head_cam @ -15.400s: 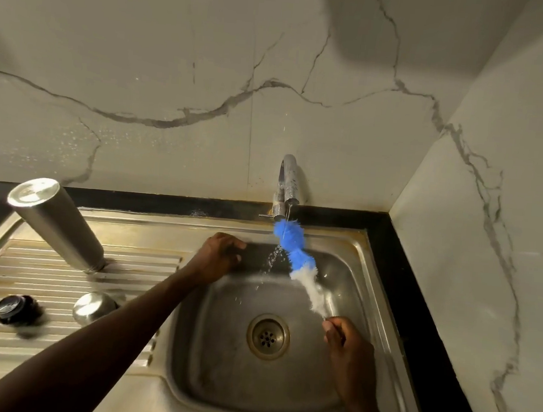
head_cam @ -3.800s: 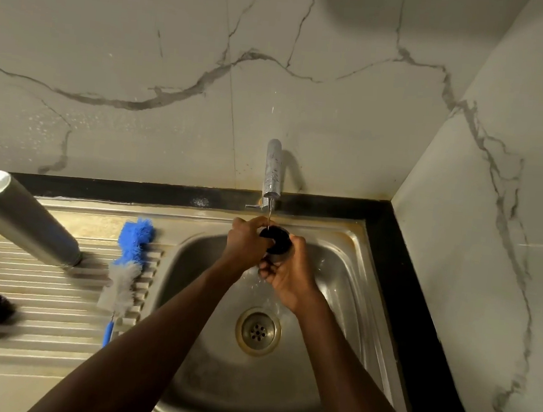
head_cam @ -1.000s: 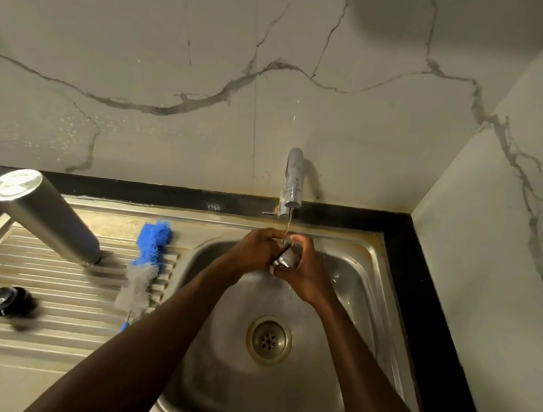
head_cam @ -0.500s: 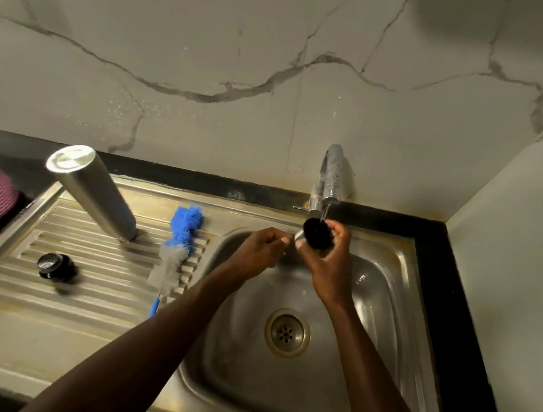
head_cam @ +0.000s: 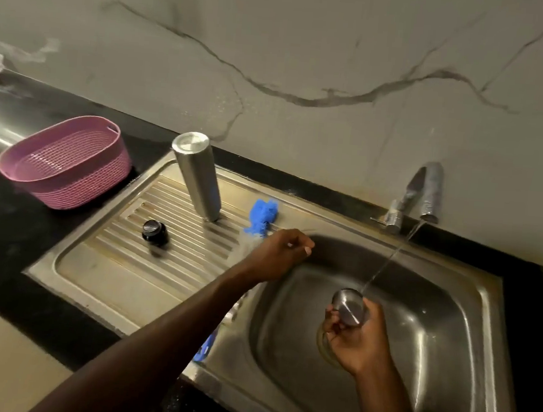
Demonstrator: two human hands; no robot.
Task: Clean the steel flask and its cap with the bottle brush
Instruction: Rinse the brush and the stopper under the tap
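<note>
My right hand (head_cam: 355,336) grips the steel cap (head_cam: 349,306) low over the sink basin (head_cam: 434,322), beside a thin stream of water from the tap (head_cam: 423,194). My left hand (head_cam: 279,252) hovers over the basin's left rim with loosely curled fingers and holds nothing. The bottle brush (head_cam: 262,216), with its blue and white head, lies on the ribbed drainboard (head_cam: 174,246), partly hidden under my left forearm; its blue handle end shows near the front. The steel flask (head_cam: 197,179) stands upside down on the drainboard. A small black inner stopper (head_cam: 153,231) sits left of it.
A pink plastic basket (head_cam: 67,161) stands on the black counter (head_cam: 6,215) left of the drainboard. Marble wall runs behind the sink and along the right side. The tap is running.
My left hand let go of the cap and moved left to the basin rim. My right hand lowered the cap from under the spout into the basin. The view swung left.
</note>
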